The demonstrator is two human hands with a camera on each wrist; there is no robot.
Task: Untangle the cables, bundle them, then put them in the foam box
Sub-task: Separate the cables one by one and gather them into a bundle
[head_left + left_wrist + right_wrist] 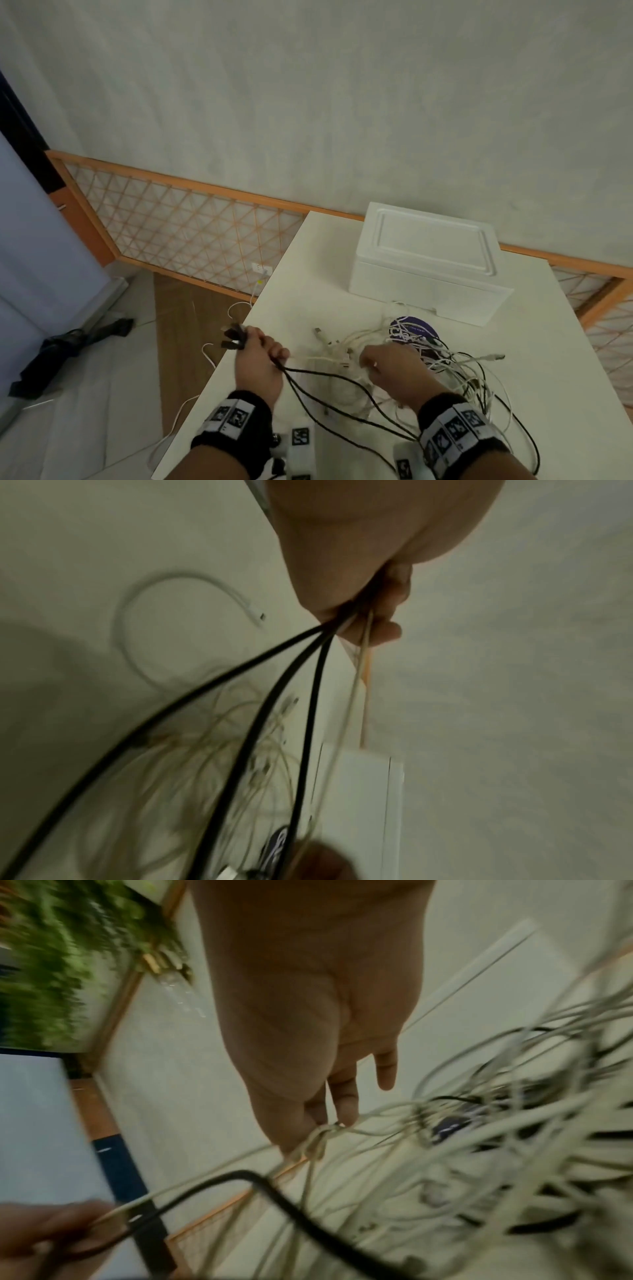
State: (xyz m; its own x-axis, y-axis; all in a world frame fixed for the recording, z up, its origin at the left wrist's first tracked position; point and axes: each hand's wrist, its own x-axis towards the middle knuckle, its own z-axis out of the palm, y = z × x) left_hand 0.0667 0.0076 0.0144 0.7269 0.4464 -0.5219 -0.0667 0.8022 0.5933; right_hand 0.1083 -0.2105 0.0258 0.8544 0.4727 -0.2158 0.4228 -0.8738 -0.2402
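The cables (407, 356) lie in a loose black-and-white tangle on the white tabletop (534, 377), at about 6 o'clock from the foam box (428, 263), which stands nearby with its lid on; a purple round object (416, 329) sits under the heap. The left hand (258, 356), at 9 o'clock from the pile near the tabletop's edge, is curled tight around several black cables (301, 696) and at least one pale one, with dark plug ends (233, 337) sticking out past the fist. The right hand (390, 368) reaches into the middle of the tangle; the right wrist view shows its fingertips (346, 1110) at a knot of white cables (318, 1137), though blur makes it hard to tell whether they pinch it or merely touch it. The step in hand looks like untangling: nothing is bundled yet. The next move probably calls for holding the black strands steady while the right hand works the white loops free of them, gently, since a hard pull would likely tighten the knot.
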